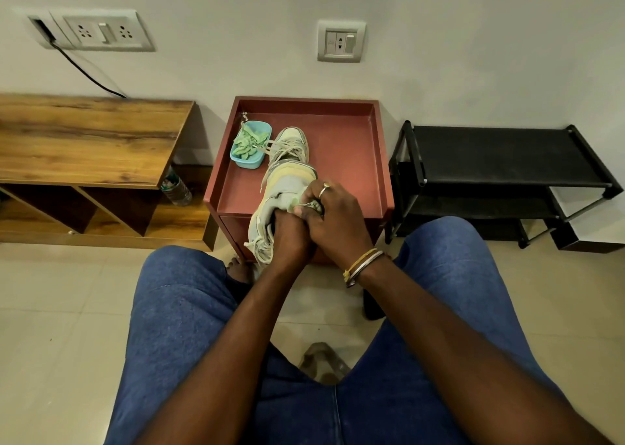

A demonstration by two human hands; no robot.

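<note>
Head view gives me both hands meeting over a pale sneaker (287, 174) that lies on the red side table (348, 160), toe towards the wall, heel hanging past the near edge. My left hand (289, 233) has its fingers tucked into the shoe's opening and curled round the collar, gripping it. My right hand (333, 214) pinches a small green sachet (313, 205) between thumb and fingertips, right at the collar's rim and touching the left hand. A blue tub (251, 144) holding more green pieces sits just beside the toe, loose laces trailing over its edge. A wooden bench (84, 133) stands left, a black rack (500, 157) right.
</note>
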